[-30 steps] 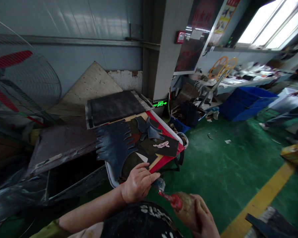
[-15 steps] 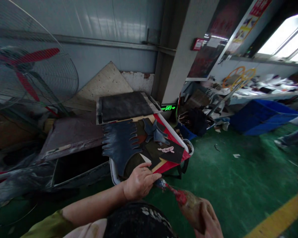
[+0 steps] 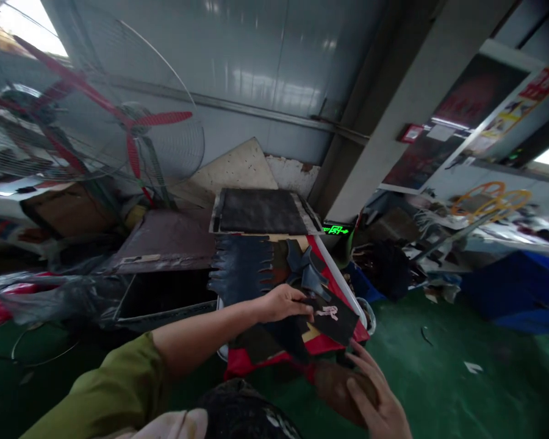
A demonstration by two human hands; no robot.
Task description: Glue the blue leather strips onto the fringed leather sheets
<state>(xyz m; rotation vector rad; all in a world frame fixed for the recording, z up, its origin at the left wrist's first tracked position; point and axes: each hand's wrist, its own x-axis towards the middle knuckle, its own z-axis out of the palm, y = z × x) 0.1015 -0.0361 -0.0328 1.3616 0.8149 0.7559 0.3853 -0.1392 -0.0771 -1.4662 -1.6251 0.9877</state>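
My right hand [image 3: 377, 393] grips a brown bottle with a red neck [image 3: 341, 390] at the lower right; it is blurred, and its tip is hard to make out. My left hand [image 3: 286, 305] reaches over the table, fingers bent together above dark flat pieces. Whatever lies between those fingertips is hidden. A smeared dark piece [image 3: 290, 341] shows just below them, near the bottle's neck. Left of the hand, dark blue leather-like pieces [image 3: 240, 268] with jagged edges lie overlapping. Smaller curved blue pieces [image 3: 313, 277] and a black sheet with a pink cord [image 3: 327, 313] are beyond my fingers.
A black board [image 3: 263, 210] lies at the table's back. Fans [image 3: 132, 119] and a brown-covered box [image 3: 165, 238] stand left. A column [image 3: 393, 110] rises behind. Blue bins [image 3: 516, 292] and scraps are right, on the green floor [image 3: 439, 378].
My left hand has moved up and right from the bottle's tip to over the pieces. The bottle has tilted, its neck now lower. The view has turned left.
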